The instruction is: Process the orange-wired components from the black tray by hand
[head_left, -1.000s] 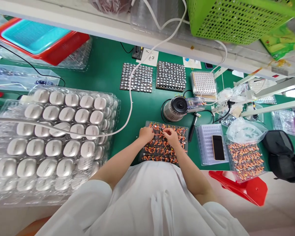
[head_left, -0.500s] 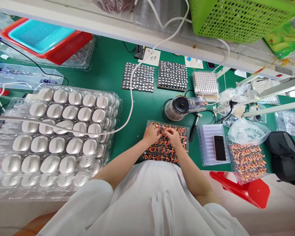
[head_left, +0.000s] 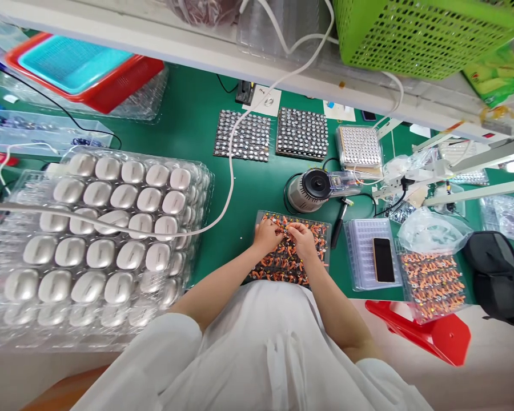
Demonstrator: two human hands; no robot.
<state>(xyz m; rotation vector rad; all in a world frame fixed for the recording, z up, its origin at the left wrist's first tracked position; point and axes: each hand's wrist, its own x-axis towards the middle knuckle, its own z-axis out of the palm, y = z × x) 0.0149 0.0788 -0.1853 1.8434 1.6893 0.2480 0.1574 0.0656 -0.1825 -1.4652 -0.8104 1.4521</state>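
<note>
A clear tray (head_left: 324, 242) lies in front of me, filled with rows of small orange-and-black parts (head_left: 278, 261). Over its far half, my left hand (head_left: 266, 236) is closed, with fingertips pinched at one of these small parts. My right hand (head_left: 302, 238) comes in from the other side, thumb and forefinger pinched together, almost touching the left fingertips. What lies between the fingers is too small to make out clearly; it looks like one of the orange parts. Just beyond the tray stands a grey round device with a black top (head_left: 316, 184).
Trays of silver rounded cases (head_left: 100, 253) are stacked at the left. A black-handled tool (head_left: 338, 228), a phone (head_left: 384, 260) on clear trays, and another tray of orange parts (head_left: 432, 279) are at the right. A white cable (head_left: 230, 188) hangs across the view; a shelf (head_left: 188, 57) overhangs the back.
Both hands stay over the same part of the tray, their fingertips drawn slightly closer together. The whole view has shifted a little.
</note>
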